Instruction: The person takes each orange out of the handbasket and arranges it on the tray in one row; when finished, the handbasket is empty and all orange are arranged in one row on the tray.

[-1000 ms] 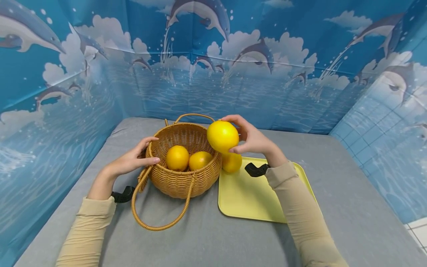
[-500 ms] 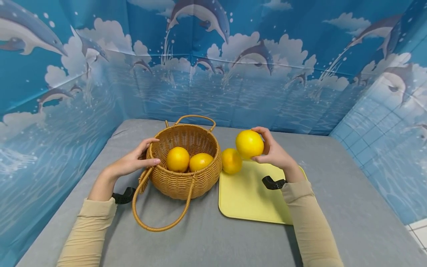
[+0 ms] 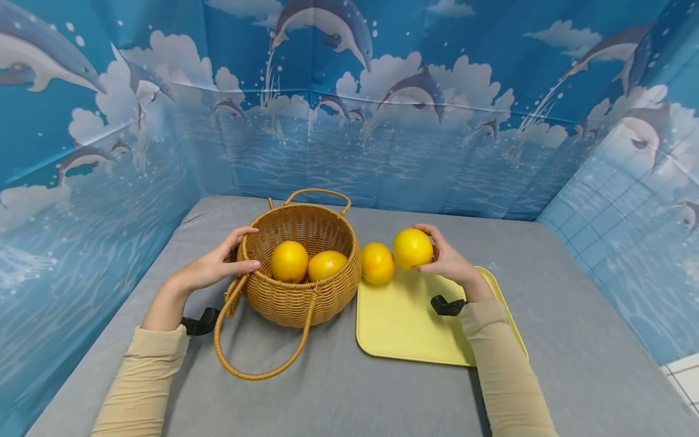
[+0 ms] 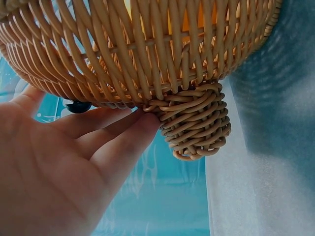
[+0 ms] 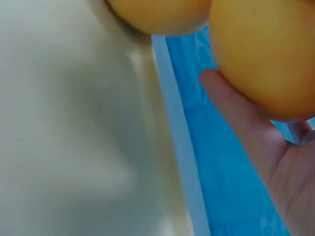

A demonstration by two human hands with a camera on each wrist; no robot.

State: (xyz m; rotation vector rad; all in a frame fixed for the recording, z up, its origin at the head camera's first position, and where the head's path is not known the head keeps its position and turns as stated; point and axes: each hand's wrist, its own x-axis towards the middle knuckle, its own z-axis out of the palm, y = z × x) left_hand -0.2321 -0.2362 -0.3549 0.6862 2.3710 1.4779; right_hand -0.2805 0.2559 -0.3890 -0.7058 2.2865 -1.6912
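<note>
My right hand [image 3: 449, 261] grips a yellow-orange orange [image 3: 412, 249] from its right side, just above the back of the yellow tray [image 3: 415, 321]. In the right wrist view the thumb lies along this orange [image 5: 266, 54]; most of the other fingers are hidden. Another orange [image 3: 377, 263] sits at the tray's back left corner, close beside the held one. My left hand [image 3: 210, 261] holds the left side of the wicker basket [image 3: 295, 303], thumb and a finger at the rim. Its other fingers touch the woven wall [image 4: 162, 59] from outside. Two oranges [image 3: 289, 261] lie in the basket.
One basket handle [image 3: 262, 376] hangs down to the front on the grey tabletop [image 3: 327, 394]; the other handle [image 3: 319, 190] stands up at the back. A blue dolphin-print curtain [image 3: 349, 152] encloses the back and sides.
My right hand has carried its orange rightward from beside the basket rim, then lowered it toward the back of the tray. The left hand and basket stay in place.
</note>
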